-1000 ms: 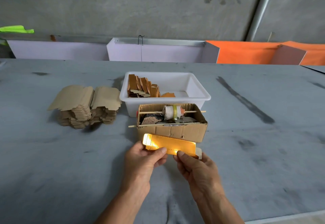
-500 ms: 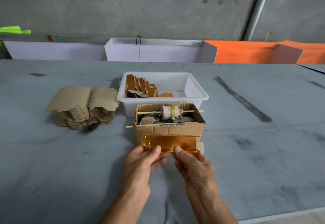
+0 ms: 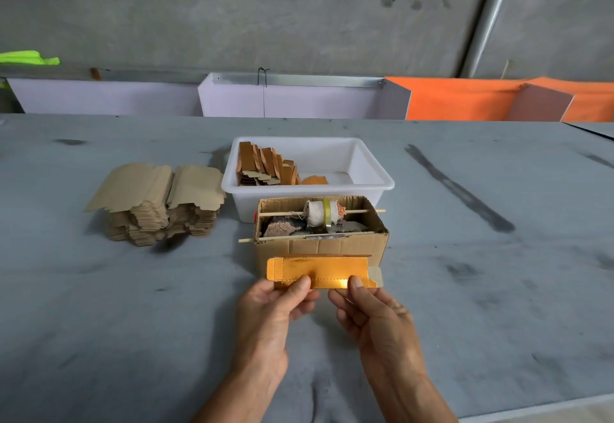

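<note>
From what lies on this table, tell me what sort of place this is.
Probably a small packaging workshop: the left hand and right hand pinch a flat gold carton blank, a stack of brown blanks lies on the grey table, and folded pieces stand in a white tub.

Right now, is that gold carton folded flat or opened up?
Folded flat: the gold carton shows as one thin strip, its lower edge pinched by the left hand and right hand.

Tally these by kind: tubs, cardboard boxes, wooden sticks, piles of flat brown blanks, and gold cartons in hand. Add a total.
White tub: 1
Cardboard box: 1
Wooden sticks: 2
Piles of flat brown blanks: 2
Gold carton, held: 1
Total: 7
</note>
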Motion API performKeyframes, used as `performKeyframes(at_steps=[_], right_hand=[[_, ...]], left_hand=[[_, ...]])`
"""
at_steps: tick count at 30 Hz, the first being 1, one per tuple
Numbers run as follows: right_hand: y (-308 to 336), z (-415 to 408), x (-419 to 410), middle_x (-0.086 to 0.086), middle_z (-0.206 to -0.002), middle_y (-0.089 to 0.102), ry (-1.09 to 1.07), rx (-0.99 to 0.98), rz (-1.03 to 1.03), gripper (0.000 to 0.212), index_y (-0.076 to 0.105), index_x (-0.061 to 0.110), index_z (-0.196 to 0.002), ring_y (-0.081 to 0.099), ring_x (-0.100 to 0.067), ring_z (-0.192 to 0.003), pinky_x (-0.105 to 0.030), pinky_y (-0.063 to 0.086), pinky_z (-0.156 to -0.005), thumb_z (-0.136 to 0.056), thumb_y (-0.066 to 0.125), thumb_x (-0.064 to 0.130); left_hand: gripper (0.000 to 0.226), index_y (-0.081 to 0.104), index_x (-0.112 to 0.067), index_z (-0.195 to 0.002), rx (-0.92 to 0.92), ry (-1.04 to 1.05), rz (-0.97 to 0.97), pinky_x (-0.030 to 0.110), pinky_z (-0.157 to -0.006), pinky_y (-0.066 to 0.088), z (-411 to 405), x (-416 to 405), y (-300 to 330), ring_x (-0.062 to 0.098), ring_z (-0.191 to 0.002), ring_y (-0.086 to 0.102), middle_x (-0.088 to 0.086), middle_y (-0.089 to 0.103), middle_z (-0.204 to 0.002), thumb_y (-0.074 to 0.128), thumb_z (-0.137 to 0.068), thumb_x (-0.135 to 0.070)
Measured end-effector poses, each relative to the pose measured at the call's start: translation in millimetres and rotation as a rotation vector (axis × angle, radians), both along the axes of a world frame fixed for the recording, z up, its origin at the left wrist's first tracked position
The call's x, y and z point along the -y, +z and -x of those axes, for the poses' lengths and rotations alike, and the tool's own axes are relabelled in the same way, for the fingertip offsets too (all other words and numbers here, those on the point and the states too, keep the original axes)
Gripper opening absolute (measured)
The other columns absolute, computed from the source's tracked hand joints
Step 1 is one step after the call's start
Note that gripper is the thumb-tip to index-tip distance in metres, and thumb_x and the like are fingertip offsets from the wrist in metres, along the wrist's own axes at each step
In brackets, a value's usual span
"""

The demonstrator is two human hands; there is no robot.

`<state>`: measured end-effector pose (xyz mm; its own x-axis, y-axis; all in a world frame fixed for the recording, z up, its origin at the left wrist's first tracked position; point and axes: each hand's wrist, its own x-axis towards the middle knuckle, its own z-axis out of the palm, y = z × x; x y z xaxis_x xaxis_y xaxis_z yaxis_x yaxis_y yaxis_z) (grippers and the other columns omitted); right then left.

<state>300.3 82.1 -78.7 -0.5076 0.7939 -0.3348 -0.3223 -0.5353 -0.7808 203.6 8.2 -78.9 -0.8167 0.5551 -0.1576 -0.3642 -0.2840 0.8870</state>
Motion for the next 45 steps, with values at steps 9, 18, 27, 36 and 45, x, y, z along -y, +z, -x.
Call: performKeyframes(at_steps=[9,18,27,36,45], right_hand=[[2,-9,-15,-0.010,-0.073,0.069,0.025,-0.166,0.009,0.015,0.059,0.010,-0.078,0.067,-0.013,-0.056,-0.017,0.048,-0.044,-0.070,0.061,-0.002],[-3,-12,-18,-0.013,-0.079,0.069,0.010,-0.146,-0.340,0.025,0.067,0.013,-0.070,0.067,-0.018,-0.072,-0.020,0.053,-0.064,-0.077,0.056,-0.009],[-10,-23,-17,-0.004,-0.102,0.071,0.125,0.014,-0.601,0.042,0.070,0.018,-0.080,0.066,-0.014,-0.084,-0.019,0.052,-0.069,-0.072,0.060,-0.022],[3,-19,-19,-0.009,-0.070,0.062,0.144,0.006,-0.084,0.019,0.069,0.005,-0.073,0.065,-0.024,-0.065,-0.032,0.056,-0.053,-0.077,0.064,0.023],[1,-17,-16,-0.009,-0.065,0.062,0.064,0.242,-0.225,0.018,0.066,0.002,-0.069,0.058,-0.020,-0.060,-0.024,0.054,-0.055,-0.077,0.063,-0.014]], left_hand=[[0.019,0.073,-0.010,-0.065,-0.107,-0.111,-0.044,0.022,-0.042,0.049,11,8,-3,0.018,-0.056,0.066,0.007,0.068,-0.065,0.063,-0.080,-0.002],[0.038,0.064,-0.003,-0.093,0.100,-0.259,-0.184,0.027,-0.056,0.056,11,3,4,0.018,-0.063,0.064,0.010,0.067,-0.074,0.075,-0.057,-0.001],[0.046,0.062,-0.004,-0.104,0.122,-0.229,-0.182,0.027,-0.057,0.056,16,9,0,0.019,-0.070,0.068,0.016,0.070,-0.089,0.068,-0.059,0.002],[0.053,0.062,-0.008,-0.108,0.026,-0.245,-0.131,0.027,-0.062,0.056,15,11,-6,0.022,-0.077,0.068,0.019,0.070,-0.098,0.068,-0.057,0.004],[0.053,0.063,-0.010,-0.110,0.056,-0.266,-0.081,0.030,-0.063,0.058,12,8,0,0.021,-0.075,0.067,0.016,0.067,-0.099,0.077,-0.060,-0.004]])
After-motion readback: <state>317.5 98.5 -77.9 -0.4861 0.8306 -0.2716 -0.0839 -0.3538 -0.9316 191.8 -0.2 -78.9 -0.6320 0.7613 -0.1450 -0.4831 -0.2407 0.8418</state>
